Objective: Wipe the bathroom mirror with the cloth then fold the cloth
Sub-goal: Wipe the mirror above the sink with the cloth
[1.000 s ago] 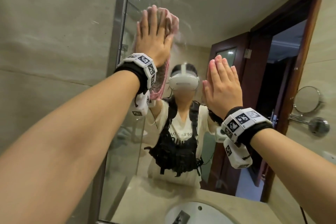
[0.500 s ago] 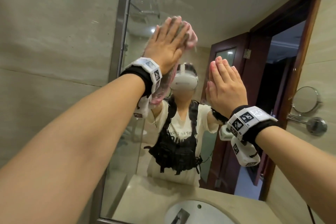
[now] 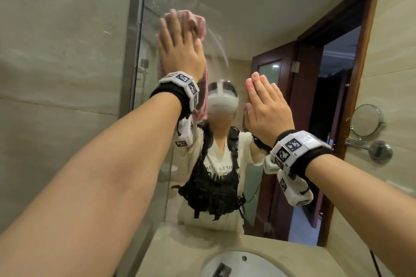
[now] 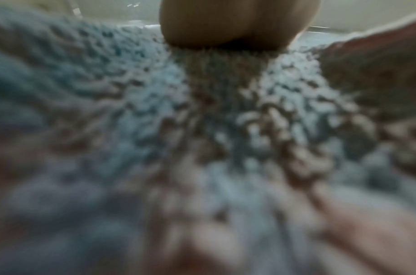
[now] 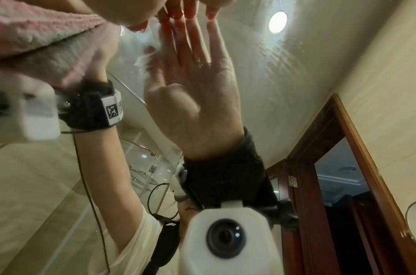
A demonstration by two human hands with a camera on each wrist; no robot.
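Pink cloth (image 3: 198, 23) is lying flat against the bathroom mirror (image 3: 258, 7), high up and near the mirror's left edge, pinned there by the left hand (image 3: 180, 51). That grip is spread open, fingers straight and pressing the cloth to the glass, with a strip of the fabric hanging below the wrist. In the left wrist view the cloth (image 4: 155, 111) is filling nearly the whole picture as blurred looped pile, pale blue-grey there, with the heel of the hand at the top edge. Faint curved streaks are showing on the glass just right of the cloth.

The right hand (image 3: 267, 108) is resting lower and to the right, palm flat on the mirror, fingers straight and close together, holding nothing. In the right wrist view its fingertips (image 5: 190, 11) are meeting their own reflection on the glass, and the cloth (image 5: 37, 31) is sitting at the upper left.

Below, the bench (image 3: 180, 254) is carrying a white sink (image 3: 265, 267). A round shaving mirror (image 3: 365, 120) on an arm is sticking out from the right wall.
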